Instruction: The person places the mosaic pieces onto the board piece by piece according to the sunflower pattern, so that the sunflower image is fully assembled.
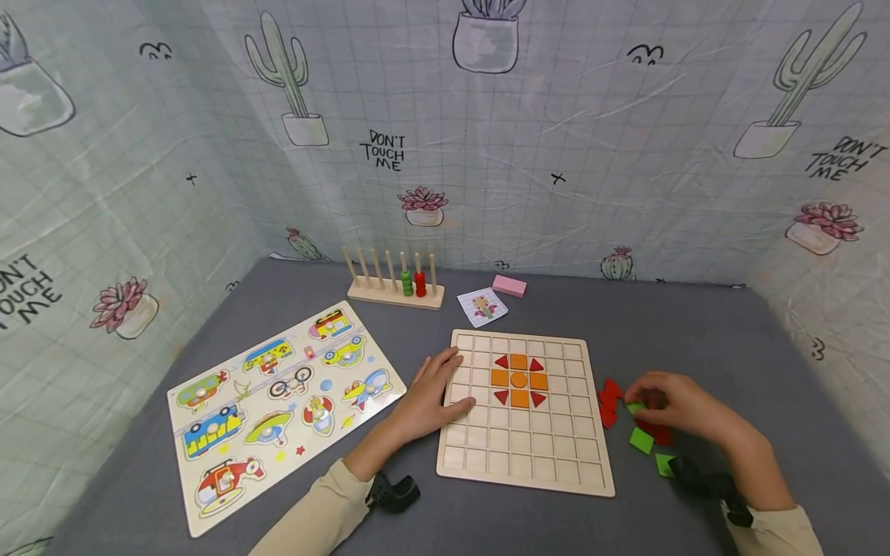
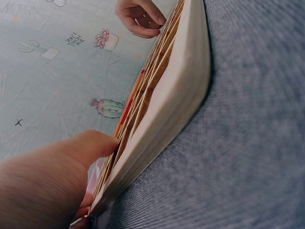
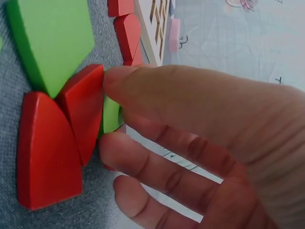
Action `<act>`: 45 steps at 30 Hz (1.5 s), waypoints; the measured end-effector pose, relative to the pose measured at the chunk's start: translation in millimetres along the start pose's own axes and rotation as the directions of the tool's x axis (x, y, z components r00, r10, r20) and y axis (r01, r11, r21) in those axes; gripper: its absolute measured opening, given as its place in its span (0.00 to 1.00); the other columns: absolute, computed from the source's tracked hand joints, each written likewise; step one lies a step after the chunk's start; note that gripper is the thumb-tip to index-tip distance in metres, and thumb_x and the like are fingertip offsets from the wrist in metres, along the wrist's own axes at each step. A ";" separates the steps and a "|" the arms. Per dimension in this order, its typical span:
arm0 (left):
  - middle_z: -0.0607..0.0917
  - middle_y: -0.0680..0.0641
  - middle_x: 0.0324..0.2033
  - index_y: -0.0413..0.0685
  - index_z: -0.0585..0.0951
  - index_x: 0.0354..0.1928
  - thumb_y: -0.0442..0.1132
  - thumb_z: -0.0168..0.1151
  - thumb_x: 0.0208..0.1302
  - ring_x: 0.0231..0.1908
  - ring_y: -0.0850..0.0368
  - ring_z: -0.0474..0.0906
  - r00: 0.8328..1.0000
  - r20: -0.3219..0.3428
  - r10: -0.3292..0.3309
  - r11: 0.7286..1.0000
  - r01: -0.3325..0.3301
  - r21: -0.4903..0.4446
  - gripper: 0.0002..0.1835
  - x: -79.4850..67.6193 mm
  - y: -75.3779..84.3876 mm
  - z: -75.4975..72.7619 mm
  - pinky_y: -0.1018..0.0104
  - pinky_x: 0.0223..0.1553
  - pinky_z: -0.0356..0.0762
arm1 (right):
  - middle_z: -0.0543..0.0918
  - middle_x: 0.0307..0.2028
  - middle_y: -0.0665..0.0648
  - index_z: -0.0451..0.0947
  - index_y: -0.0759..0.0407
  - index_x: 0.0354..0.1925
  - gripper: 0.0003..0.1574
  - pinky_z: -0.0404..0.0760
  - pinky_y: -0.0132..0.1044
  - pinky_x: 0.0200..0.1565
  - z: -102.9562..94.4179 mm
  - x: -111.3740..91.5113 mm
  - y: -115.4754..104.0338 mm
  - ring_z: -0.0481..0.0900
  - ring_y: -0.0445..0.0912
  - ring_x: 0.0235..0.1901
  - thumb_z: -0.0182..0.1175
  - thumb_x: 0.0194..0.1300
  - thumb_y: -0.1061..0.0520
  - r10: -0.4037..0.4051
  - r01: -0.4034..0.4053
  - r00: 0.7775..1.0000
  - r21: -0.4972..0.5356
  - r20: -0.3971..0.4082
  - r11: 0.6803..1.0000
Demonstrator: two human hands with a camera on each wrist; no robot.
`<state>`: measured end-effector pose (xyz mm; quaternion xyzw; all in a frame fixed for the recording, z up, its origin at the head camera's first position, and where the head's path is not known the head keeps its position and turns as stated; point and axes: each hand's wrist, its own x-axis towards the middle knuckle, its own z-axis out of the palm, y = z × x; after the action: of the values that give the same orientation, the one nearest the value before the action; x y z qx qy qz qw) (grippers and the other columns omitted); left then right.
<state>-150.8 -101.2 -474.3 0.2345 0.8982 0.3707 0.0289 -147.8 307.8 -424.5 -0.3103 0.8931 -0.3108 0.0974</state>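
A wooden grid board (image 1: 528, 455) lies flat on the grey table, with an orange and red pattern (image 1: 518, 380) set in its upper squares. My left hand (image 1: 452, 384) rests flat on the board's left edge with straight fingers; the left wrist view shows this edge (image 2: 171, 100) close up. To the right of the board, my right hand (image 1: 638, 403) pinches a small green piece (image 3: 111, 117) between thumb and forefinger. This piece lies among loose red pieces (image 3: 47, 148) and next to a larger green piece (image 3: 52, 38). More green pieces (image 1: 641, 440) lie near my right wrist.
A vehicle peg puzzle (image 1: 278, 401) lies to the left. A wooden peg rack (image 1: 396, 287) with green and red rings, a small picture card (image 1: 483, 306) and a pink block (image 1: 510, 285) stand behind the board. Cactus-print cloth walls (image 1: 556, 139) close in three sides.
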 end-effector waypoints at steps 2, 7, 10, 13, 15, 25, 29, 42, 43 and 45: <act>0.59 0.41 0.73 0.38 0.63 0.71 0.50 0.63 0.64 0.73 0.46 0.51 1.000 0.000 0.001 1.000 -0.001 -0.004 0.39 0.3 -0.2 0.0 0.46 0.74 0.39 | 0.75 0.31 0.53 0.79 0.67 0.39 0.10 0.70 0.31 0.23 0.6 -0.8 0.9 0.67 0.32 0.24 0.68 0.57 0.68 0.001 -0.001 1.000 -0.002 -0.010 1.000; 0.59 0.41 0.73 0.38 0.62 0.71 0.50 0.63 0.64 0.73 0.46 0.51 1.000 0.001 0.007 1.000 -0.007 -0.003 0.39 1.6 -0.7 0.1 0.46 0.74 0.39 | 0.73 0.30 0.51 0.79 0.67 0.39 0.10 0.69 0.31 0.22 2.5 -1.2 4.8 0.66 0.32 0.23 0.66 0.56 0.71 -0.034 0.034 0.999 -0.012 -0.040 0.999; 0.59 0.41 0.73 0.39 0.62 0.72 0.50 0.63 0.64 0.73 0.47 0.51 1.000 0.003 0.003 1.000 -0.003 0.000 0.40 2.1 -1.5 0.4 0.46 0.74 0.39 | 0.74 0.31 0.52 0.79 0.69 0.40 0.10 0.72 0.31 0.24 2.4 -0.6 5.8 0.68 0.32 0.25 0.64 0.57 0.73 -0.043 0.043 0.999 0.013 -0.018 0.999; 0.58 0.42 0.73 0.40 0.62 0.72 0.51 0.63 0.64 0.73 0.48 0.50 1.000 0.008 -0.006 1.000 0.006 0.006 0.40 2.1 -2.1 0.4 0.48 0.74 0.39 | 0.75 0.33 0.54 0.79 0.70 0.41 0.11 0.74 0.31 0.26 2.7 0.8 6.0 0.69 0.33 0.26 0.62 0.57 0.75 -0.046 0.046 0.999 0.046 0.002 0.998; 0.58 0.42 0.73 0.40 0.61 0.72 0.51 0.63 0.64 0.74 0.49 0.50 1.000 0.013 -0.012 1.000 0.012 0.011 0.40 2.0 -2.5 0.3 0.48 0.74 0.38 | 0.75 0.35 0.55 0.79 0.71 0.41 0.11 0.73 0.31 0.25 2.9 1.7 5.7 0.69 0.33 0.26 0.61 0.58 0.75 -0.033 0.032 0.999 0.066 0.015 0.997; 0.59 0.41 0.73 0.38 0.63 0.71 0.50 0.63 0.64 0.73 0.47 0.51 1.000 -0.003 0.002 1.000 -0.002 0.008 0.40 1.5 -3.7 -0.6 0.47 0.74 0.39 | 0.73 0.30 0.51 0.78 0.69 0.43 0.12 0.70 0.31 0.24 0.5 1.8 6.0 0.68 0.33 0.24 0.66 0.59 0.68 -0.026 0.026 1.000 0.062 0.007 0.998; 0.59 0.41 0.73 0.38 0.63 0.71 0.50 0.63 0.64 0.73 0.47 0.51 1.000 -0.007 0.003 1.000 -0.003 0.006 0.40 1.4 -4.0 -0.6 0.47 0.74 0.39 | 0.73 0.30 0.49 0.79 0.67 0.42 0.13 0.72 0.31 0.24 1.3 3.4 5.0 0.69 0.33 0.25 0.68 0.58 0.65 -0.032 0.033 0.999 0.058 -0.003 0.998; 0.59 0.41 0.73 0.39 0.62 0.71 0.51 0.63 0.64 0.73 0.46 0.51 1.000 -0.005 0.004 1.000 -0.004 0.009 0.40 1.5 -3.1 0.8 0.46 0.74 0.40 | 0.74 0.32 0.51 0.77 0.71 0.49 0.27 0.70 0.32 0.24 3.2 6.1 -3.0 0.66 0.32 0.23 0.73 0.54 0.59 0.119 -0.122 0.992 -0.070 -0.042 0.990; 0.59 0.41 0.73 0.38 0.62 0.71 0.51 0.63 0.64 0.73 0.46 0.51 1.000 -0.003 0.006 1.000 -0.006 0.007 0.40 1.5 -2.7 0.8 0.46 0.74 0.40 | 0.73 0.31 0.51 0.76 0.71 0.50 0.28 0.70 0.32 0.24 3.2 6.0 -3.8 0.66 0.32 0.22 0.73 0.54 0.59 0.131 -0.133 0.991 -0.073 -0.039 0.988; 0.59 0.40 0.73 0.38 0.62 0.71 0.50 0.63 0.64 0.73 0.46 0.51 1.000 -0.001 0.010 1.000 -0.010 0.003 0.39 1.6 -2.2 0.9 0.46 0.74 0.39 | 0.73 0.31 0.50 0.77 0.70 0.49 0.28 0.70 0.32 0.24 3.1 5.2 -4.2 0.66 0.32 0.21 0.73 0.53 0.58 0.140 -0.142 0.990 -0.080 -0.035 0.987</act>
<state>-152.9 -101.3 -476.3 0.2385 0.8976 0.3697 0.0262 -148.7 300.4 -424.3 -0.2455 0.9261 -0.2708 0.0931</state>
